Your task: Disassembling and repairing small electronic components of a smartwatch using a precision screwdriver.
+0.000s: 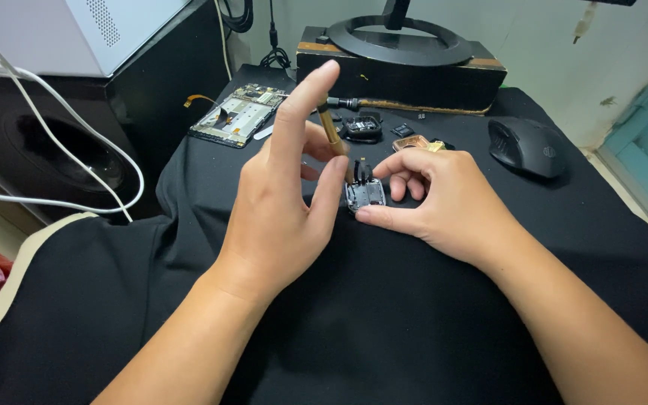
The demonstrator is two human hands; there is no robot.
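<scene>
My left hand grips a thin gold-handled screwdriver, its tip pointing down at a small square electronic module. The index finger sticks up, the thumb presses the shaft. My right hand pinches that silver module between thumb and index finger, just above the black cloth. A short black flex piece stands up from the module's top edge.
An opened phone frame with circuit board lies at the back left. Small dark parts and a gold-coloured piece sit behind my hands. A black mouse rests to the right, a monitor stand on a black box behind, white cables at left.
</scene>
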